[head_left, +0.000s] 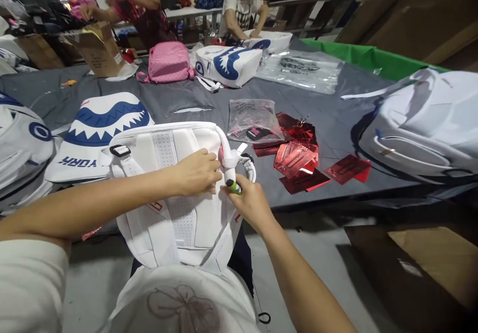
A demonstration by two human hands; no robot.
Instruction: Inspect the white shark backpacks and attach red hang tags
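Observation:
A white backpack (207, 223) leans between my body and the table edge, its straps and padded back facing me. My left hand (199, 172) lies on its upper back panel, fingers curled together at the fabric near the right strap; whatever they pinch is too small to make out. My right hand (248, 198) is closed on a small green and black tool (234, 187) at the backpack's right edge, just below a knotted white strap (230, 160). The two hands are close together but apart.
Red shiny tags (298, 161) and a clear plastic pouch (254, 119) lie beyond the backpack. White and blue bags (106, 119) stand left, a white backpack (429, 124) right, a pink backpack (170, 61) farther back. A cardboard box (440, 263) sits low right. People work across the table.

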